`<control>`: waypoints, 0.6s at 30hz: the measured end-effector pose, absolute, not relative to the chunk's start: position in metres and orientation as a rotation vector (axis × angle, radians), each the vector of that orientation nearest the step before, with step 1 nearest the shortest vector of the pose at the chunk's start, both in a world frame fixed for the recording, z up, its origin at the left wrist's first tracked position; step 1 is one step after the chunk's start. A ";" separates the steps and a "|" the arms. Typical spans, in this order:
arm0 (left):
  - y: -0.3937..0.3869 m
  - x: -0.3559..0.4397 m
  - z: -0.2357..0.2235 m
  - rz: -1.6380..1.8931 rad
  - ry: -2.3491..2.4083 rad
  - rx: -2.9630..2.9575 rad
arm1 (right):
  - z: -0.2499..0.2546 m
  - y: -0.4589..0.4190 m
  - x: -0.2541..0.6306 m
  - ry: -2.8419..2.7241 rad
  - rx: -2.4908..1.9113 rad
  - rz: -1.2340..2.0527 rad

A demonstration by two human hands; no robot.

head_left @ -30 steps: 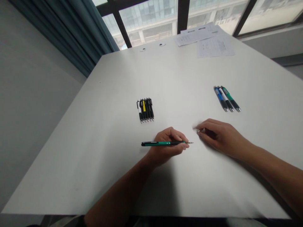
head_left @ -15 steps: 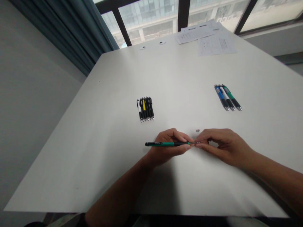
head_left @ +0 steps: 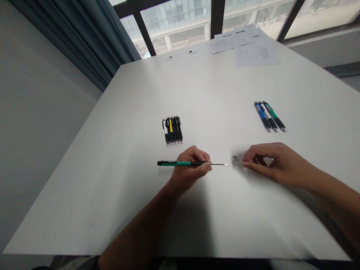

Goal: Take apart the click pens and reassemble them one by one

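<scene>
My left hand (head_left: 192, 164) is closed around a green and black ballpoint pen (head_left: 184, 163), held level above the table. A thin metal refill (head_left: 221, 164) sticks out of the pen's open front end, pointing right. My right hand (head_left: 270, 163) is apart from the pen, with thumb and index finger pinched together. Something faint and blurred shows at those fingertips; I cannot make out what it is. Just left of them, a small silver pen tip (head_left: 235, 156) lies on the table.
A row of several black pens (head_left: 173, 130), some with white or yellow barrels, lies beyond my left hand. Three thicker pens (head_left: 270, 117), blue, white and green, lie at the right. Papers (head_left: 255, 52) rest at the white table's (head_left: 135, 123) far end, near the window.
My hands have drawn apart. The left hand and pen moved left and slightly away; the right hand moved right, off the refill. More of the refill now shows.
</scene>
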State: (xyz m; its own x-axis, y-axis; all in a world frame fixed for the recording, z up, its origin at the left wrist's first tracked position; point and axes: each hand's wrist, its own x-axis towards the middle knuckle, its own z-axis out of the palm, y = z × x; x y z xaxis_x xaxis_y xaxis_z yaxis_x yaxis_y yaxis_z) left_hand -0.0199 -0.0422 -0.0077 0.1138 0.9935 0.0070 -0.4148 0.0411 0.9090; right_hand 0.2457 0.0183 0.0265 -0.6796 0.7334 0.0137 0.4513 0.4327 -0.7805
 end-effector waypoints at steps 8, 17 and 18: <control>-0.042 -0.018 -0.008 1.281 0.829 0.927 | 0.013 0.026 0.246 -2.416 -1.148 0.984; -0.042 -0.017 -0.008 1.253 0.881 0.937 | 0.013 0.026 0.245 -2.436 -1.183 0.809; -0.042 -0.017 -0.008 1.251 0.877 0.939 | 0.013 0.026 0.245 -2.435 -1.188 0.810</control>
